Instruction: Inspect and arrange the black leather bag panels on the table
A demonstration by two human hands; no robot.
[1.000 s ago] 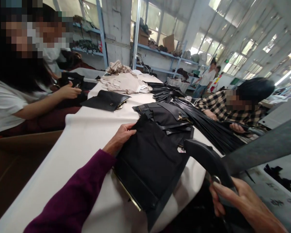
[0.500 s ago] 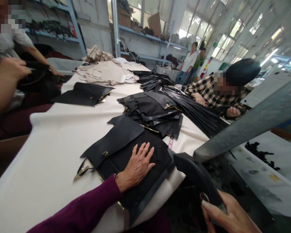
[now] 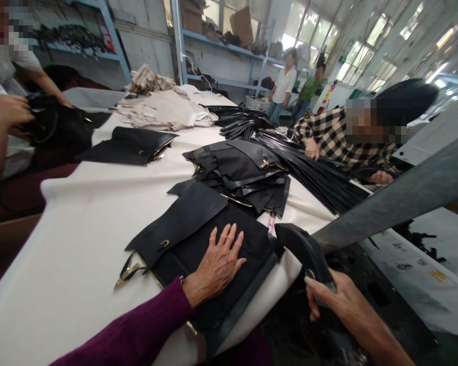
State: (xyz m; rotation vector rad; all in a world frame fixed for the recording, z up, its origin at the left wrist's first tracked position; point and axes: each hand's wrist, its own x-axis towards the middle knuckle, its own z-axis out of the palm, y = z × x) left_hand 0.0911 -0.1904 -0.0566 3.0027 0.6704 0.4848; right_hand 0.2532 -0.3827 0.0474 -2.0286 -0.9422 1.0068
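My left hand (image 3: 217, 265) lies flat with spread fingers on a black bag panel (image 3: 183, 223) at the near edge of the white table (image 3: 76, 244). The panel has a flap with a small gold ring and a gold clasp at its left corner. My right hand (image 3: 330, 300) is closed around the black handle (image 3: 305, 251) of a tool just off the table's right edge. A grey metal arm (image 3: 397, 203) rises from there toward the upper right.
A pile of black bag pieces (image 3: 244, 170) lies beyond the panel, with long black straps (image 3: 313, 173) to its right and another black piece (image 3: 132, 145) at left. Beige fabric (image 3: 164, 109) sits at the far end. People sit on both sides; two stand by the shelves.
A second ago my left hand held the panel tilted up; it now lies flat under my palm. My right hand slid up the black handle in the last half second.
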